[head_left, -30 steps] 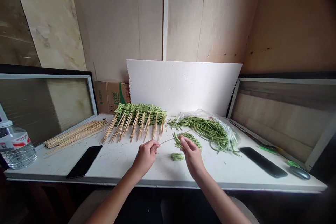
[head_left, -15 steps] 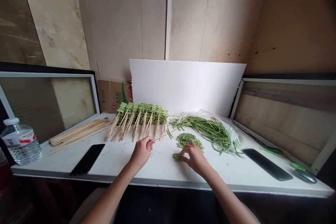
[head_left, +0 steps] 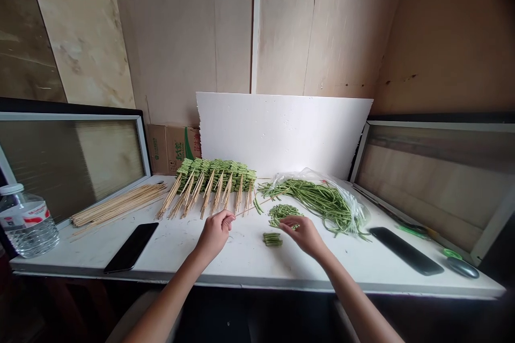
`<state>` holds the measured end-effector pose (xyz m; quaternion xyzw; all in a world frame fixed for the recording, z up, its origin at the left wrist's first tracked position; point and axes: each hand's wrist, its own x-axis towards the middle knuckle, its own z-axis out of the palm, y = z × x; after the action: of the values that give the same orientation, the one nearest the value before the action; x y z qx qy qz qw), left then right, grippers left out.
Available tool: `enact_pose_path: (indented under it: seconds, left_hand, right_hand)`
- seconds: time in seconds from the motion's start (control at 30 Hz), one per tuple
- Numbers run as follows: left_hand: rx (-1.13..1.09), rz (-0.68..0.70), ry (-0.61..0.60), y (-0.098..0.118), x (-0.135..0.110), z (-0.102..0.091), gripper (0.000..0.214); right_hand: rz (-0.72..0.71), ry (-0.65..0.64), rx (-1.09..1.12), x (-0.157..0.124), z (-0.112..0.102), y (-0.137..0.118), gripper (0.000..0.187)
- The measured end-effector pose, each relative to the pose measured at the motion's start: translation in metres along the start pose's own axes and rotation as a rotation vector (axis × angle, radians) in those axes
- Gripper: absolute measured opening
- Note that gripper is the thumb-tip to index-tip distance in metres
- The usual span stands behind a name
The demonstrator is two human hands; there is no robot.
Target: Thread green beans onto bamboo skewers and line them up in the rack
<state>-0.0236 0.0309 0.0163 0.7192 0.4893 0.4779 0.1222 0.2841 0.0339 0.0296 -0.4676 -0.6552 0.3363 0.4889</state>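
While pinched in the left hand [head_left: 214, 231], bamboo skewer [head_left: 251, 208] slanting up and to the right over the bench [head_left: 225, 257], one green bean piece [head_left: 258, 206] already threaded near its far end. Thin, stiff and light by the look of it, likely to snap if bent, pointed at the tip; best gripped low on the bare shaft, as now, well back from the point. Right hand [head_left: 304, 233] hovering just beyond the small stack of cut bean pieces [head_left: 272, 239], fingers loosely curled and narrow, nothing clearly held, though the fingertips are too small to tell for certain. Pieces short, soft and light, apt to split if pushed off-centre; safest pinched at the ends and pierced through the middle. Just behind, a loose heap of cut beans [head_left: 285, 213]; further right, long uncut beans [head_left: 322, 201] spilling from a clear plastic bag [head_left: 352, 204]. Behind the left hand, rows of finished skewers [head_left: 215, 178]; to the left, a bundle of bare sticks [head_left: 118, 204], a dark phone [head_left: 131, 247] and a water bottle [head_left: 24, 225] at the bench edge.
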Motion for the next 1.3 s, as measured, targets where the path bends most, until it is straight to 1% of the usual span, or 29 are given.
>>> enact_pose_path:
  seconds: [0.1, 0.17, 0.23, 0.3, 0.37, 0.43, 0.6, 0.83, 0.97, 1.17, 1.3]
  left_hand:
    - [0.009, 0.002, 0.006, 0.000, 0.000, -0.001, 0.030]
    - [0.018, 0.013, -0.005, 0.001, -0.001, -0.001, 0.032]
    - [0.022, 0.026, -0.024, 0.002, -0.002, -0.001, 0.031]
    - [0.024, 0.041, -0.042, 0.003, -0.004, -0.001, 0.030]
    - [0.030, 0.058, -0.058, 0.003, -0.005, -0.001, 0.029]
    - [0.040, 0.070, -0.068, 0.004, -0.005, 0.000, 0.028]
    - [0.058, 0.081, -0.062, 0.005, -0.005, -0.002, 0.027]
    - [0.067, 0.089, -0.060, 0.006, -0.005, -0.002, 0.027]
    - [0.083, 0.086, -0.058, 0.006, -0.005, -0.002, 0.027]
    - [0.109, 0.119, -0.064, 0.006, -0.004, -0.006, 0.027]
    - [0.134, 0.119, -0.077, 0.004, -0.004, -0.007, 0.029]
  right_hand:
    - [0.128, 0.091, 0.276, 0.005, -0.008, 0.000, 0.041]
    - [0.178, 0.130, 0.502, 0.008, -0.010, 0.002, 0.043]
    - [0.196, 0.154, 0.683, 0.010, -0.012, 0.004, 0.042]
    - [0.198, 0.181, 0.779, 0.011, -0.012, 0.005, 0.040]
    - [0.197, 0.204, 0.822, 0.011, -0.012, 0.004, 0.039]
    - [0.194, 0.211, 0.823, 0.010, -0.011, 0.002, 0.038]
    - [0.179, 0.178, 0.787, 0.009, -0.008, 0.001, 0.036]
    - [0.171, 0.198, 0.771, 0.010, -0.009, 0.006, 0.035]
    - [0.162, 0.199, 0.760, 0.010, -0.010, 0.006, 0.038]
    - [0.165, 0.200, 0.658, 0.007, -0.015, -0.005, 0.036]
    - [0.160, 0.173, 0.584, 0.005, -0.017, -0.011, 0.034]
